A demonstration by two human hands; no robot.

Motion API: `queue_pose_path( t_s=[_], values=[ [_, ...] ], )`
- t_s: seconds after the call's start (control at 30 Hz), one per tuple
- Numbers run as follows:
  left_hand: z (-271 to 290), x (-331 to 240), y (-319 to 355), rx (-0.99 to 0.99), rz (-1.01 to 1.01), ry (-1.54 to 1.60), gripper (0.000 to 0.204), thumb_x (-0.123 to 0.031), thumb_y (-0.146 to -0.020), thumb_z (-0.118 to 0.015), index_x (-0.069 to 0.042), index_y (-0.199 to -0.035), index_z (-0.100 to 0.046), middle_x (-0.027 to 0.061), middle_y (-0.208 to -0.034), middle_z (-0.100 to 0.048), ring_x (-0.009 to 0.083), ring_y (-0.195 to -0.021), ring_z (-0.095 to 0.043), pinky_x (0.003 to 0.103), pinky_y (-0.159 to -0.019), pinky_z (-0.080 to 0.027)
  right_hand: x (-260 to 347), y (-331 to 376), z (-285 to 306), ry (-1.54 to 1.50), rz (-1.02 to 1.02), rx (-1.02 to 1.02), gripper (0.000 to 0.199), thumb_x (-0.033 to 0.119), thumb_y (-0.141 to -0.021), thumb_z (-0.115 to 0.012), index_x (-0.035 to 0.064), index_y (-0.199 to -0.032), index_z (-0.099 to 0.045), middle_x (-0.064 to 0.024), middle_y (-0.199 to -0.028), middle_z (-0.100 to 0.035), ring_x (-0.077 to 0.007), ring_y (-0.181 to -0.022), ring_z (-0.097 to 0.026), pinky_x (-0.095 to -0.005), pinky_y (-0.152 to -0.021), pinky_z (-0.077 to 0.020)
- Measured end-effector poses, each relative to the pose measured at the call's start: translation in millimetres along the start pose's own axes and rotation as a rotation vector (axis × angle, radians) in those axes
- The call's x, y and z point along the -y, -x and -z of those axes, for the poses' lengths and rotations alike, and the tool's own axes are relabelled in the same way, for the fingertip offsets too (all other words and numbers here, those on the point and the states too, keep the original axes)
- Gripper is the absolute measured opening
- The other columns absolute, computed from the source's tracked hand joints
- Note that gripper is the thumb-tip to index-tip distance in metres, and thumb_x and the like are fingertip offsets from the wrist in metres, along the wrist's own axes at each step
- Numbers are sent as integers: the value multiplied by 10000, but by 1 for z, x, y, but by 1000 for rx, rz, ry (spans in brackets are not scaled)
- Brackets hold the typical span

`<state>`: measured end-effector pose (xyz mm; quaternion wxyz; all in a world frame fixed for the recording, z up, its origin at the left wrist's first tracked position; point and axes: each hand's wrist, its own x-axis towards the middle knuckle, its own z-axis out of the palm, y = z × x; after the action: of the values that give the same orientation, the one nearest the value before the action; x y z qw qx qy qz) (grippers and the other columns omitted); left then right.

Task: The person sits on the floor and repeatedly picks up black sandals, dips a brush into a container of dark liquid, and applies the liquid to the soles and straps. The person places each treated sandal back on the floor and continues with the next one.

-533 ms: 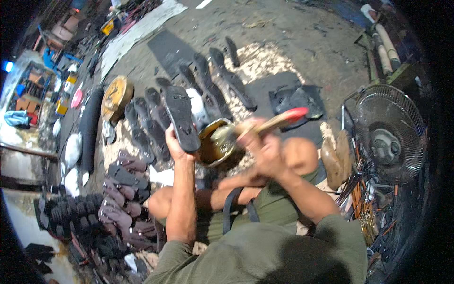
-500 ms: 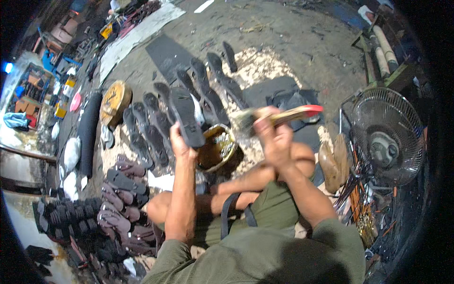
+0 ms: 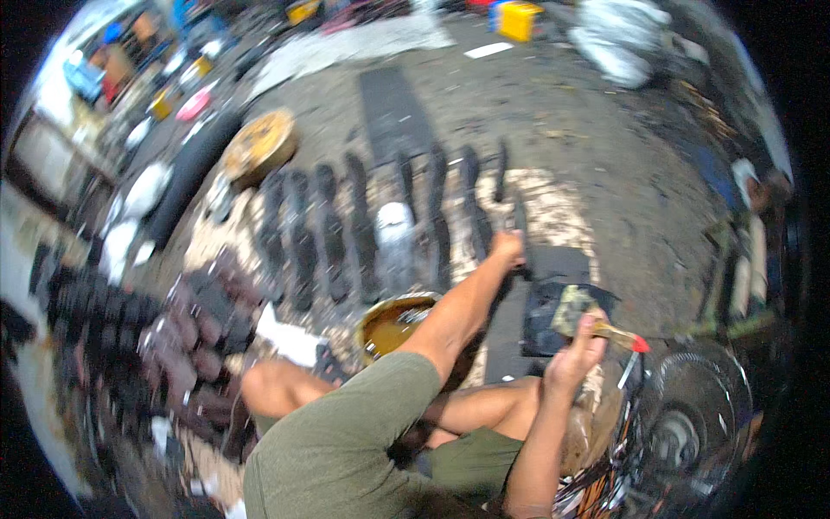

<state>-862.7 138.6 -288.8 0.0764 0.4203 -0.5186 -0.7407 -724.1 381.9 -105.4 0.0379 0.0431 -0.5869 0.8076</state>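
Note:
My left hand [image 3: 510, 248] stretches far forward, its fingers closed on a dark sandal sole [image 3: 520, 214] seen nearly edge-on at the right end of the rows. Whether that sole touches the ground I cannot tell. Nearer my body, my right hand [image 3: 575, 355] grips a brush [image 3: 618, 336] with a red-tipped handle, its pale, clogged bristles pointing up and left. Between my left forearm and knee stands a round pot [image 3: 376, 337] of amber-brown liquid, partly covered by the arm. Several dark soles [image 3: 331, 238] lie in rows on the pale speckled mat [image 3: 553, 203].
Beside my right leg stands a wire-caged fan [image 3: 683, 424]. At left are piled brown and black sandals [image 3: 186, 324], a round wooden block [image 3: 259, 147] and a long black roll [image 3: 194, 177]. A dark flat sheet [image 3: 393, 112] lies beyond the rows.
My left hand has carried the sole from above the pot forward and right to the row's end. My right hand has moved lower right with the brush. The view has swung right.

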Motion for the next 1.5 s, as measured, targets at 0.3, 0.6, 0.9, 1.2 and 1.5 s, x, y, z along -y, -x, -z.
queue_pose_path(
  t_s=[0.3,0.6,0.9,1.2,1.5],
  values=[
    [286,-129,350,51,-587,-228,352,-327,-1042,-590,-25,-1025,-770,86,-970,-770,139,-882,-709,311,-833,-557,10,0,26,55,-237,66,483,328,-972,-713,-15,-1296,-606,-129,-1314,-640,-224,-1164,-615,-367,-1028,-465],
    [673,15,506,-1712,154,-1360,471,-460,-818,-786,-150,-1155,-675,160,-1443,-492,417,-1397,-354,592,-1140,-250,6,53,-46,133,-181,499,492,346,-1046,-594,-42,-1348,-594,-117,-1291,-646,-210,-1156,-608,-360,-1034,-450],
    [493,17,555,-966,-623,-481,380,-197,-1039,-573,12,-1355,-609,167,-1360,-632,262,-1251,-585,402,-1096,-404,-80,116,-117,1062,479,1232,228,216,-883,-766,112,-1085,-750,-140,-990,-745,-299,-945,-697,-412,-872,-526],
    [429,32,554,-704,-633,-165,553,-190,-989,-670,-19,-1486,-498,154,-1477,-541,248,-1338,-525,384,-1138,-373,10,47,-63,1211,858,1245,234,191,-919,-752,77,-1121,-726,-97,-1072,-745,-229,-981,-680,-404,-867,-527],
    [293,-6,515,49,-429,815,645,-446,-1066,-468,-242,-1622,-213,93,-1413,-532,230,-1050,-655,401,-828,-598,111,151,-157,84,-116,792,187,202,-957,-732,48,-1060,-701,-19,-937,-709,-114,-850,-626,-309,-790,-524]
  ],
)
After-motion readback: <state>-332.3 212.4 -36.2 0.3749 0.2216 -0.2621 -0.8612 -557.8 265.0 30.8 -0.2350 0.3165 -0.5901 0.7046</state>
